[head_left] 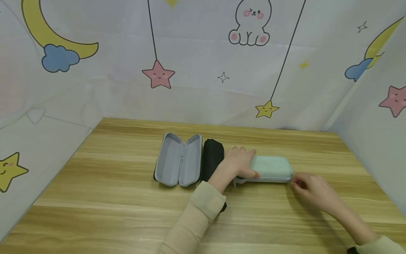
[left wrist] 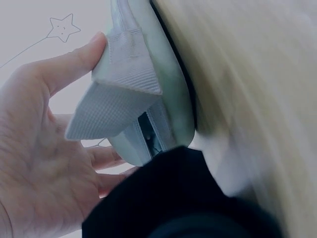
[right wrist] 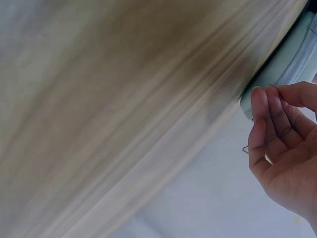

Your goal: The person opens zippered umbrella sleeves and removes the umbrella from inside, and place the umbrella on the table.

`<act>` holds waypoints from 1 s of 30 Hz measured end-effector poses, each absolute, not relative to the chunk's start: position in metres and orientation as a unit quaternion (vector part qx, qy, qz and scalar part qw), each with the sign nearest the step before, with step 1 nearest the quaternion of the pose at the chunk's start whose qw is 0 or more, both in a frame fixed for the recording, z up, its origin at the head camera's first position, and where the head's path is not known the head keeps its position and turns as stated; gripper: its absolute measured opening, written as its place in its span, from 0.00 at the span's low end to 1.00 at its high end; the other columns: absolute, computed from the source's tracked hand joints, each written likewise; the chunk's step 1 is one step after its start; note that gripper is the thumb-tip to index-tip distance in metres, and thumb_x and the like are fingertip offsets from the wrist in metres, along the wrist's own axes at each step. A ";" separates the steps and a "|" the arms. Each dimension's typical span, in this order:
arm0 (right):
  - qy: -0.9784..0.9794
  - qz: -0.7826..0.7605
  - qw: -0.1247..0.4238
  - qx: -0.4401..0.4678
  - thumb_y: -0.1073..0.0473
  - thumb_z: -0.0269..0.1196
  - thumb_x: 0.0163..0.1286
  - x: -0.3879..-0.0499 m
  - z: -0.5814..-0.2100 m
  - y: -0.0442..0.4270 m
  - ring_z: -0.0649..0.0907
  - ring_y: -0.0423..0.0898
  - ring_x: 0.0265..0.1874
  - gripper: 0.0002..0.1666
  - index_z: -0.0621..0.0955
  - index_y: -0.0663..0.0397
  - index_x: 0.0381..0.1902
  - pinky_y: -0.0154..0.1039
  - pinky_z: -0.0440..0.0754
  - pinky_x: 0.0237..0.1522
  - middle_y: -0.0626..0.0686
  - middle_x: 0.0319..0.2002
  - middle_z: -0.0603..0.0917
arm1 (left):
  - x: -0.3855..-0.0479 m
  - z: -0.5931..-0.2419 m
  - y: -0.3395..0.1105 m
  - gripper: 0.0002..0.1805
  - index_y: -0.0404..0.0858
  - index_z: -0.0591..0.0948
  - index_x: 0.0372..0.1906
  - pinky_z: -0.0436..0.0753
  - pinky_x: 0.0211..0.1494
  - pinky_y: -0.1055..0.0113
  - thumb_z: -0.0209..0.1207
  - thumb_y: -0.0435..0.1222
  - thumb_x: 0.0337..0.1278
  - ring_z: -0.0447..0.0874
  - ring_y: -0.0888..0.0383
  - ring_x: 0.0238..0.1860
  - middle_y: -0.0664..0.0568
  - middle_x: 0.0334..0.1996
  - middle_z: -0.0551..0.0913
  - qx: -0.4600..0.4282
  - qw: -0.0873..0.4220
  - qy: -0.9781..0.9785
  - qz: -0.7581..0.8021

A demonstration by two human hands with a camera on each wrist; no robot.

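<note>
A mint-green zip case (head_left: pixel 273 167) lies lengthwise on the table. My left hand (head_left: pixel 237 163) holds its left end, thumb along the near side and fingers over the far side. In the left wrist view, a pale ribbed fabric tab (left wrist: pixel 111 109) sticks out from that end, beside a dark gap in the zipper (left wrist: pixel 147 130). At the case's right front corner, my right hand (head_left: pixel 314 192) pinches the zipper pull between thumb and fingertips, which cover it. The right wrist view shows these fingertips (right wrist: pixel 258 94) against the case's end, by the zipper line.
Left of the mint case lies a black rolled bundle (head_left: pixel 211 158). Beside it stands an unfolded hard case with grey lining (head_left: pixel 169 160). All rest on a wood-grain table (head_left: pixel 104 211). A printed cloth (head_left: pixel 203 98) hangs behind and along both sides.
</note>
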State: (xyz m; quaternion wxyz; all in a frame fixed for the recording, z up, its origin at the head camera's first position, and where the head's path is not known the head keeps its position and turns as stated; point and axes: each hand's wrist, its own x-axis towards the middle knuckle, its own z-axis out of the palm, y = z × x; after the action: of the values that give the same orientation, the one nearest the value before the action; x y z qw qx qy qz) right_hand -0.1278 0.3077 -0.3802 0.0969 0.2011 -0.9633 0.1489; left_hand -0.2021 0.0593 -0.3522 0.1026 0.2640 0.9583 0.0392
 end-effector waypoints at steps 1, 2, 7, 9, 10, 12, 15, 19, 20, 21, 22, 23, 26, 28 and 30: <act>-0.963 0.149 0.098 0.204 0.64 0.67 0.59 -0.128 -0.381 0.307 0.65 0.27 0.19 0.09 0.80 0.44 0.25 0.29 0.64 0.20 0.36 0.18 0.72 | -0.202 -0.352 0.059 0.44 0.55 0.60 0.73 0.77 0.54 0.57 0.55 0.67 0.52 0.75 0.50 0.58 0.52 0.63 0.73 0.264 0.103 0.958 0.040; -0.962 0.148 0.102 0.205 0.64 0.67 0.59 -0.128 -0.381 0.306 0.65 0.26 0.19 0.09 0.80 0.44 0.25 0.29 0.64 0.20 0.36 0.18 0.72 | -0.202 -0.352 0.059 0.44 0.55 0.60 0.73 0.77 0.54 0.57 0.55 0.67 0.52 0.75 0.50 0.58 0.52 0.63 0.73 0.264 0.103 0.958 0.041; -0.959 0.152 0.110 0.211 0.65 0.68 0.57 -0.128 -0.381 0.303 0.66 0.26 0.19 0.09 0.80 0.45 0.24 0.29 0.65 0.21 0.36 0.18 0.72 | -0.202 -0.352 0.059 0.45 0.55 0.59 0.73 0.77 0.54 0.58 0.55 0.67 0.52 0.74 0.49 0.59 0.51 0.64 0.72 0.264 0.107 0.958 0.042; -0.960 0.154 0.107 0.210 0.65 0.68 0.57 -0.127 -0.381 0.302 0.66 0.26 0.19 0.09 0.81 0.46 0.25 0.29 0.66 0.21 0.36 0.18 0.73 | -0.203 -0.352 0.059 0.45 0.55 0.59 0.74 0.78 0.54 0.58 0.55 0.67 0.52 0.73 0.49 0.60 0.51 0.65 0.72 0.265 0.107 0.958 0.040; -0.960 0.155 0.105 0.209 0.65 0.68 0.58 -0.127 -0.380 0.301 0.66 0.27 0.19 0.08 0.81 0.46 0.25 0.29 0.66 0.21 0.36 0.18 0.73 | -0.203 -0.352 0.059 0.45 0.55 0.59 0.74 0.78 0.54 0.58 0.55 0.67 0.52 0.73 0.49 0.61 0.51 0.65 0.72 0.265 0.107 0.957 0.040; -0.960 0.156 0.098 0.209 0.64 0.68 0.59 -0.127 -0.380 0.299 0.67 0.27 0.19 0.07 0.81 0.46 0.25 0.29 0.67 0.21 0.37 0.18 0.74 | -0.203 -0.352 0.058 0.45 0.55 0.59 0.74 0.78 0.54 0.58 0.55 0.67 0.52 0.73 0.49 0.61 0.51 0.65 0.72 0.266 0.107 0.957 0.040; -0.960 0.161 0.093 0.212 0.64 0.68 0.59 -0.126 -0.380 0.297 0.67 0.27 0.20 0.06 0.82 0.47 0.26 0.29 0.68 0.22 0.37 0.19 0.75 | -0.202 -0.352 0.058 0.45 0.55 0.59 0.74 0.78 0.55 0.58 0.55 0.67 0.52 0.73 0.49 0.61 0.51 0.65 0.72 0.267 0.108 0.957 0.041; -0.957 0.166 0.093 0.220 0.64 0.68 0.59 -0.126 -0.379 0.292 0.69 0.26 0.20 0.05 0.82 0.49 0.27 0.29 0.69 0.22 0.38 0.20 0.77 | -0.202 -0.351 0.058 0.45 0.55 0.59 0.74 0.78 0.54 0.58 0.55 0.67 0.52 0.73 0.49 0.61 0.51 0.65 0.72 0.269 0.109 0.956 0.042; -0.957 0.164 0.094 0.221 0.64 0.68 0.59 -0.126 -0.379 0.291 0.69 0.26 0.20 0.05 0.82 0.48 0.27 0.29 0.70 0.22 0.38 0.20 0.78 | -0.202 -0.351 0.058 0.45 0.55 0.59 0.74 0.78 0.54 0.58 0.55 0.67 0.52 0.73 0.49 0.60 0.51 0.65 0.72 0.270 0.109 0.956 0.043; -0.957 0.165 0.092 0.221 0.64 0.68 0.59 -0.126 -0.379 0.290 0.70 0.26 0.21 0.05 0.82 0.48 0.27 0.29 0.70 0.23 0.38 0.20 0.78 | -0.202 -0.351 0.058 0.45 0.55 0.59 0.73 0.78 0.54 0.58 0.55 0.67 0.52 0.73 0.49 0.60 0.51 0.65 0.72 0.270 0.108 0.956 0.043; -0.957 0.165 0.089 0.220 0.64 0.68 0.59 -0.126 -0.379 0.289 0.70 0.26 0.21 0.05 0.82 0.48 0.27 0.29 0.70 0.23 0.38 0.21 0.78 | -0.202 -0.351 0.057 0.45 0.55 0.59 0.73 0.78 0.54 0.58 0.55 0.67 0.52 0.74 0.49 0.60 0.50 0.64 0.72 0.271 0.108 0.956 0.044; -0.958 0.164 0.088 0.220 0.63 0.68 0.59 -0.126 -0.379 0.288 0.70 0.26 0.21 0.05 0.83 0.48 0.27 0.29 0.70 0.23 0.38 0.21 0.78 | -0.202 -0.351 0.057 0.45 0.55 0.60 0.73 0.78 0.54 0.58 0.55 0.67 0.53 0.74 0.49 0.60 0.50 0.64 0.72 0.271 0.108 0.956 0.043; -0.958 0.165 0.084 0.221 0.63 0.68 0.59 -0.126 -0.378 0.284 0.70 0.27 0.21 0.05 0.83 0.48 0.27 0.29 0.70 0.23 0.38 0.21 0.78 | -0.202 -0.352 0.057 0.44 0.55 0.60 0.73 0.78 0.54 0.58 0.55 0.67 0.52 0.74 0.49 0.59 0.50 0.63 0.73 0.271 0.106 0.956 0.044; -0.957 0.167 0.084 0.223 0.64 0.68 0.59 -0.126 -0.378 0.282 0.70 0.27 0.21 0.05 0.83 0.48 0.27 0.29 0.70 0.23 0.38 0.21 0.78 | -0.202 -0.352 0.057 0.44 0.55 0.61 0.73 0.78 0.53 0.58 0.55 0.67 0.53 0.74 0.49 0.59 0.50 0.63 0.73 0.272 0.105 0.956 0.044; -0.956 0.167 0.083 0.226 0.64 0.68 0.59 -0.126 -0.378 0.280 0.69 0.27 0.21 0.05 0.83 0.49 0.27 0.29 0.70 0.23 0.38 0.21 0.78 | -0.202 -0.352 0.057 0.44 0.55 0.61 0.73 0.78 0.54 0.58 0.55 0.67 0.53 0.74 0.49 0.59 0.50 0.63 0.73 0.272 0.104 0.956 0.043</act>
State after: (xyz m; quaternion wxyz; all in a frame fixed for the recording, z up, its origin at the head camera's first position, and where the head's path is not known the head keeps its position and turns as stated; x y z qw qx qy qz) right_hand -0.1263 0.2801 -0.3784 0.0830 0.2262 -0.9561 0.1669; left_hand -0.2024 0.0573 -0.3519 0.1044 0.2720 0.9557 0.0426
